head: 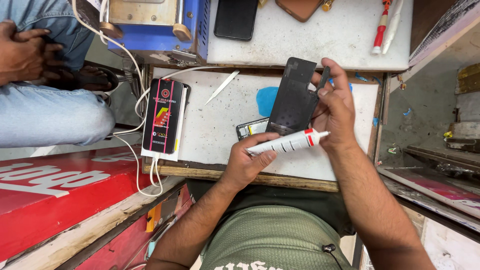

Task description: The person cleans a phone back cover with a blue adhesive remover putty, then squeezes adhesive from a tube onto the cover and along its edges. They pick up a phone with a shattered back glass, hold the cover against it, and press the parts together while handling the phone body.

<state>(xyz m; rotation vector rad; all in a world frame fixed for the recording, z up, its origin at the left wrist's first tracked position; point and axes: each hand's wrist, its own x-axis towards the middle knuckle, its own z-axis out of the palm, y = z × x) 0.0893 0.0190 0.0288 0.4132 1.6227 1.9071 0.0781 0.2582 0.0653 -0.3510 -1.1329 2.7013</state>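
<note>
On the scuffed white worktop (pixel 220 125) I see my left hand (pixel 247 162) clenched around a glue tube (pixel 285 143), nozzle toward my right hand (pixel 336 111), which pinches a dark phone back cover (pixel 295 100) tilted up, apparently to expose its edge.

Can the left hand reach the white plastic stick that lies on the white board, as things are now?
Probably not at once: the left hand holds a glue tube, so it is full. The white stick lies bare on the board, with nothing over it.
</note>
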